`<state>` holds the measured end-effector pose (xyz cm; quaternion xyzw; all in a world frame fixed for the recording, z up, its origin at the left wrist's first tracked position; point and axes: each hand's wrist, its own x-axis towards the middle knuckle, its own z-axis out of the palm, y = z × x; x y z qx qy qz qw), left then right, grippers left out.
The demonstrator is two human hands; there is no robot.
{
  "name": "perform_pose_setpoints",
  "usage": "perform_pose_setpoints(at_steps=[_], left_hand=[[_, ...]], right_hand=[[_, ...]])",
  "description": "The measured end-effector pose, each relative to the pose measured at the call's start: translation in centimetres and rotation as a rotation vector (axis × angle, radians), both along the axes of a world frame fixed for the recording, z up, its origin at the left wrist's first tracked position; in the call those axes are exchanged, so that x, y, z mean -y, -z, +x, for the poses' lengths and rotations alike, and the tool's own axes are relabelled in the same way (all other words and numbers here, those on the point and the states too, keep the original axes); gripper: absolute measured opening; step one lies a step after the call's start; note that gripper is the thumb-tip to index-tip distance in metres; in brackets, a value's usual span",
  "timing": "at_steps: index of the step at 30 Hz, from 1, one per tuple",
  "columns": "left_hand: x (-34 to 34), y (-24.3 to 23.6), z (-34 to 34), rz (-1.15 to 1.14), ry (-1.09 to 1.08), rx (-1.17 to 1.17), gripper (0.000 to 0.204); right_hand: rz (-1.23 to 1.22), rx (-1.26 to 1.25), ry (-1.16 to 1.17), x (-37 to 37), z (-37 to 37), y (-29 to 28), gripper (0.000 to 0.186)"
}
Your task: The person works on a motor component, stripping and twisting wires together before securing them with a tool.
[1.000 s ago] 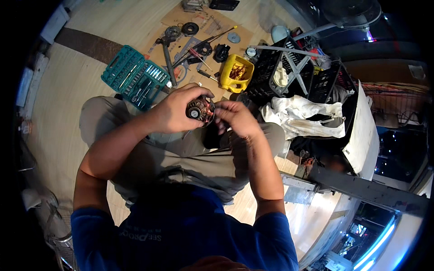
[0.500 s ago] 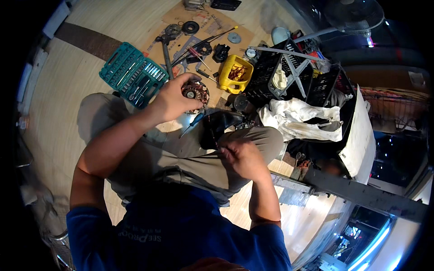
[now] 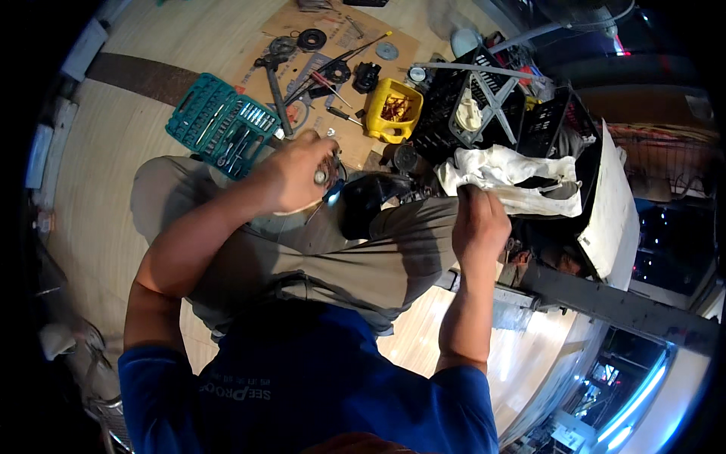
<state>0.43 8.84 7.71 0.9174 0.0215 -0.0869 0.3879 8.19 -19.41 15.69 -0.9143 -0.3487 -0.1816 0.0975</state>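
My left hand (image 3: 293, 172) is closed round a round motor part with copper windings (image 3: 325, 171), held above the floor between my legs. My fingers and the back of my hand cover much of it. A blue-handled screwdriver (image 3: 335, 191) lies just under the part. My right hand (image 3: 481, 223) is over my right knee, its fingers pinched together at the near edge of a white cloth (image 3: 508, 170). Whatever is between those fingertips is hidden. Beside my right leg sits a dark, shiny piece (image 3: 364, 203), its kind unclear.
A green socket set case (image 3: 198, 121) lies unfolded at left. On a cardboard sheet (image 3: 283, 26) are a hammer (image 3: 275, 87), screwdrivers and black round parts. The cut yellow container (image 3: 378, 129) holds copper wire scraps. Black crates (image 3: 436, 113) stand at right.
My right hand has moved right and outward, from near my lap to the cloth's edge. My left hand has turned over the motor part, hiding more of it. The view has shifted slightly.
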Motion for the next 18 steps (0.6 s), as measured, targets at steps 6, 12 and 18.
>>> perform_pose_setpoints(at_steps=[6,12,18], left_hand=[[-2.9,2.9,1.5,-0.365,-0.436,0.113,0.06],[-3.0,0.8,1.2,-0.902,-0.456,0.007,0.057],[-0.6,-0.6,-0.4,-0.524,-0.237,0.051,0.064]], right_hand=[[-0.151,-0.273,0.045,6.3,-7.7,0.8,0.005],[-0.298,-0.375,0.51,26.5,-14.9,11.9,0.012],[-0.527,-0.794,1.104,41.5,-32.0,19.2,0.036]])
